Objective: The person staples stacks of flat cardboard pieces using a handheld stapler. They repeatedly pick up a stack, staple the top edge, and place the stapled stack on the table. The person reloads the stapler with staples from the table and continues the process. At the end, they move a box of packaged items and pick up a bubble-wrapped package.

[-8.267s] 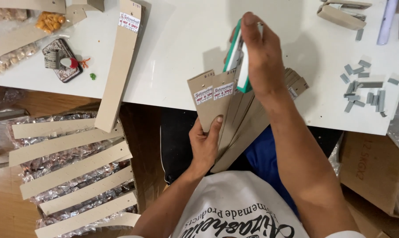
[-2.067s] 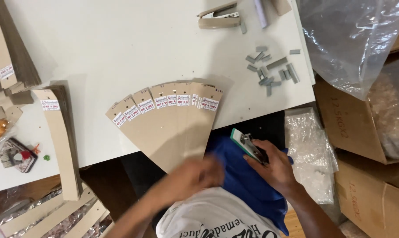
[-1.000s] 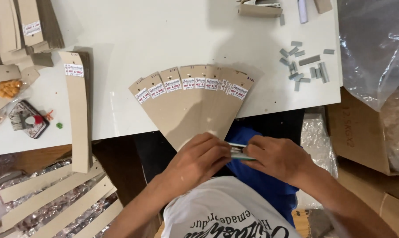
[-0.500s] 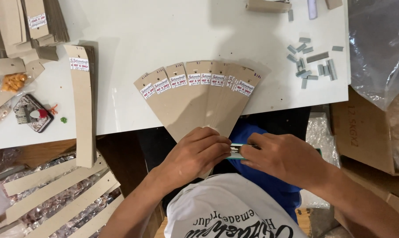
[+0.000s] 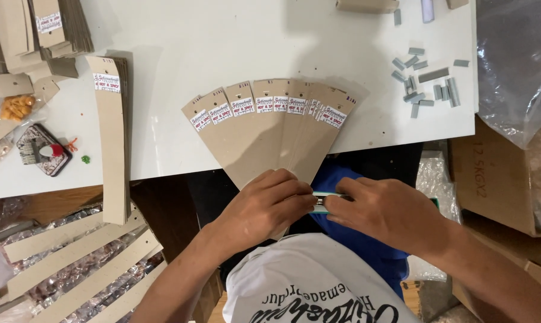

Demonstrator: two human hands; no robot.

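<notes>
White table surface (image 5: pixel 222 36) fills the upper part of the frame, and its near edge runs across the middle. On this edge lies a fan of long cardboard strips (image 5: pixel 270 128); the labelled ends spread toward the top of the frame, and the narrow ends come together at the bottom centre, under the left hand (image 5: pixel 264 206). The long axis of each strip runs roughly from bottom to top. The left hand's fingers are bent and pressed down on the gathered ends, pinching them together. The right hand (image 5: pixel 384 212) is just beside it, fingers curled around a small stapler (image 5: pixel 327 202) with a green and metal body, whose tip points left and touches the left fingertips. A single strip (image 5: pixel 112 137) lies upright at the left, hanging over the table edge. Loose grey staple bars (image 5: pixel 426 81) are scattered at the upper right. At the right edge stands a brown cardboard box (image 5: pixel 491 173), with a clear plastic bag (image 5: pixel 515 60) above it; what is inside I cannot tell. More strips (image 5: pixel 73 263) lie over shiny packets at the lower left.
</notes>
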